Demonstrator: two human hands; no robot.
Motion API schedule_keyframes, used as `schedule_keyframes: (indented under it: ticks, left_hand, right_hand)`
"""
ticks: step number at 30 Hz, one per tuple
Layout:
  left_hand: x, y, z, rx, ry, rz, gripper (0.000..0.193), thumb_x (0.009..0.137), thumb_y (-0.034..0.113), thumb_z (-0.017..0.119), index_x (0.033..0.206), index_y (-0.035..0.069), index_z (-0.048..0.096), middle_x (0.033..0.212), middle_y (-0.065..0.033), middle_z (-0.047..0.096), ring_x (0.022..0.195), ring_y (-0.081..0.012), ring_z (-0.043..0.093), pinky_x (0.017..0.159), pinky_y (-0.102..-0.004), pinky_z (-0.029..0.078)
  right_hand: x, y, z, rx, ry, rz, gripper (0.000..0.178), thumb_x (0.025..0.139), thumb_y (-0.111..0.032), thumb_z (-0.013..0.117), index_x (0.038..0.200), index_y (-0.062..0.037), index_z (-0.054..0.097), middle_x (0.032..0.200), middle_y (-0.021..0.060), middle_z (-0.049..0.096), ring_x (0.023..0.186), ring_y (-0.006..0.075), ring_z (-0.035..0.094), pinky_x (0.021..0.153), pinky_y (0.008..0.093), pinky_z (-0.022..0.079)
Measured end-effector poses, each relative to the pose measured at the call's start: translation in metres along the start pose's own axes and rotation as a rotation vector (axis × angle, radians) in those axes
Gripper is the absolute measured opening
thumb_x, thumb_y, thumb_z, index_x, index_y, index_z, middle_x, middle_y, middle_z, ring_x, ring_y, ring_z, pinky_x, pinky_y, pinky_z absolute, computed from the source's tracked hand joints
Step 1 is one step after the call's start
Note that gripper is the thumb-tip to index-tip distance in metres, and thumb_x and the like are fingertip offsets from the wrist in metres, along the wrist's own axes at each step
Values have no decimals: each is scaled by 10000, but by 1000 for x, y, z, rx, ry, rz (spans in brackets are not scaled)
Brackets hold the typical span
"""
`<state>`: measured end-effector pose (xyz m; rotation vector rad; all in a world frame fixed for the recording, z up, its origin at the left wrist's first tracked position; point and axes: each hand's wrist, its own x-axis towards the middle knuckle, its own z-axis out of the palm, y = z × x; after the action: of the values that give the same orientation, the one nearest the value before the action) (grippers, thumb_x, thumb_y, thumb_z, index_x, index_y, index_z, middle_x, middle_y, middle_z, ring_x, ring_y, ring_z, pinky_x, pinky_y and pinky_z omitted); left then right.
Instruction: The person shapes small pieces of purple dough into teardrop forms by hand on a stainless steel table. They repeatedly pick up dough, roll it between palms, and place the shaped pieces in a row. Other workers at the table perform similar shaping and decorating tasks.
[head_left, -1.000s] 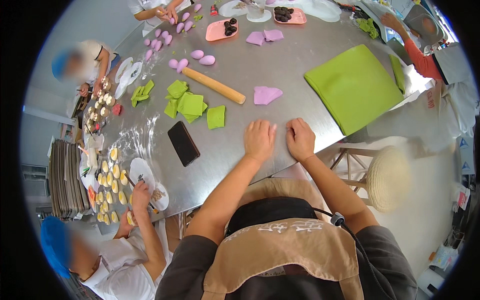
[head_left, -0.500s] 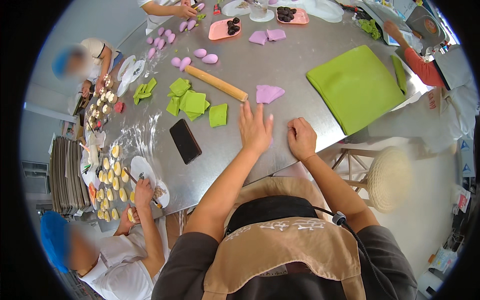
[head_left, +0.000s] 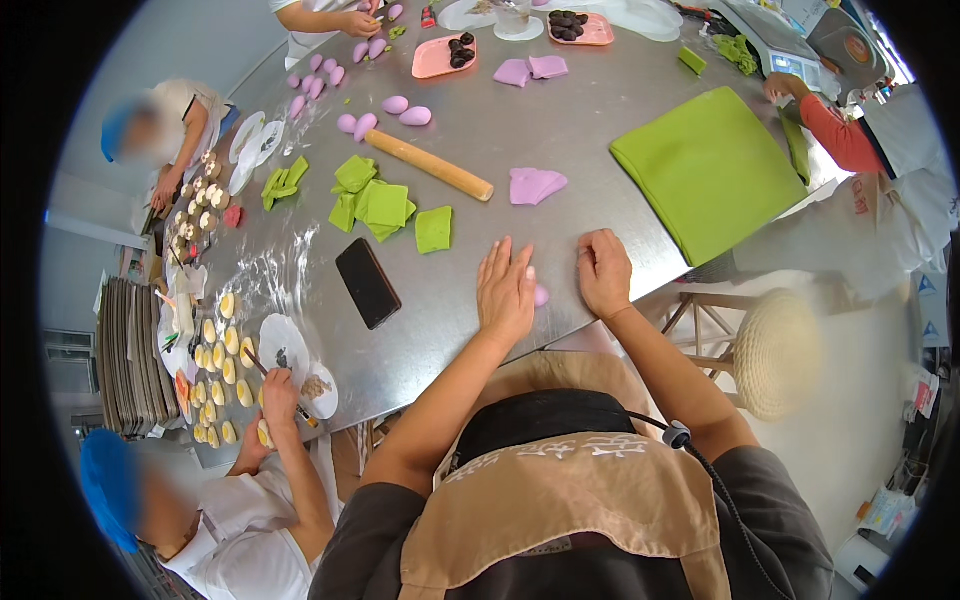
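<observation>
Flat on the steel table (head_left: 560,130), my left hand (head_left: 507,290) has its fingers stretched out. A small purple dough ball (head_left: 541,296) peeks out beside its thumb, partly covered by the hand. To the right, my right hand (head_left: 604,272) rests on the table with its fingers curled in; whatever is inside, if anything, is hidden. Beyond my hands lie a purple dough piece (head_left: 537,186) and a wooden rolling pin (head_left: 430,165). Green dough squares (head_left: 388,205) are piled to the left, with a single green square (head_left: 434,230) nearer to me.
A black phone (head_left: 368,282) lies left of my left hand. A large folded green dough sheet (head_left: 710,175) covers the right side. Purple egg-shaped pieces (head_left: 415,117) and pink trays (head_left: 445,57) stand farther off. Co-workers' hands (head_left: 280,398) work around the table; a stool (head_left: 778,355) stands right.
My left hand has drawn back toward me from near the rolling pin, showing more of the purple ball. At the right, a co-worker's hand has moved, and a small green piece now lies beyond the sheet.
</observation>
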<state>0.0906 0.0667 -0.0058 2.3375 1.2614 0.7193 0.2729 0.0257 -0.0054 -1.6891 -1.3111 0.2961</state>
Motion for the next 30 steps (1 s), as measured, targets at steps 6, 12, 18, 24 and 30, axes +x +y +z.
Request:
schedule_keyframes:
  ticks: [6, 12, 18, 24, 30]
  left_hand:
    - [-6, 3, 4, 17, 48, 32, 394, 1016, 243, 412, 1279, 24, 606, 1441, -246, 488, 1373, -407, 417, 1165, -496, 273]
    - [-1, -3, 7, -281, 203, -102, 414, 1019, 207, 359, 1254, -46, 587, 1366, -286, 533, 1332, -437, 445, 1151, -499, 286]
    - [-7, -1, 4, -62, 106, -29, 447, 1034, 235, 336, 1358, -16, 515, 1411, -248, 506, 1365, -415, 418, 1155, -518, 268]
    - [5, -21, -12, -174, 162, -157, 456, 1040, 266, 352, 1409, 34, 489, 1473, -206, 465, 1402, -371, 389, 1182, -490, 224]
    - [-16, -7, -13, 60, -126, -7, 586, 952, 317, 496, 1466, 48, 420, 1540, -182, 383, 1456, -349, 312, 1192, -492, 205]
  right_hand:
    - [-29, -39, 59, 613, -51, 78, 325, 1000, -208, 477, 1253, -5, 485, 1247, 150, 513, 1137, 247, 517, 1005, 336, 402]
    - [-3, -57, 73, 1512, -23, 624, 426, 1054, -454, 404, 1287, -99, 427, 1372, 126, 465, 1316, 257, 428, 1164, 387, 303]
    - [-15, -42, 74, 1253, -158, 424, 417, 1064, -441, 390, 1296, -97, 427, 1372, 123, 461, 1331, 237, 416, 1162, 398, 298]
    - [-8, -33, 68, 951, -107, 289, 463, 1069, -430, 378, 1344, -61, 424, 1368, 126, 464, 1347, 255, 409, 1160, 414, 299]
    - [-31, -49, 63, 395, -279, -165, 501, 1052, -354, 355, 1383, 3, 475, 1437, 235, 473, 1338, 423, 436, 1144, 467, 315]
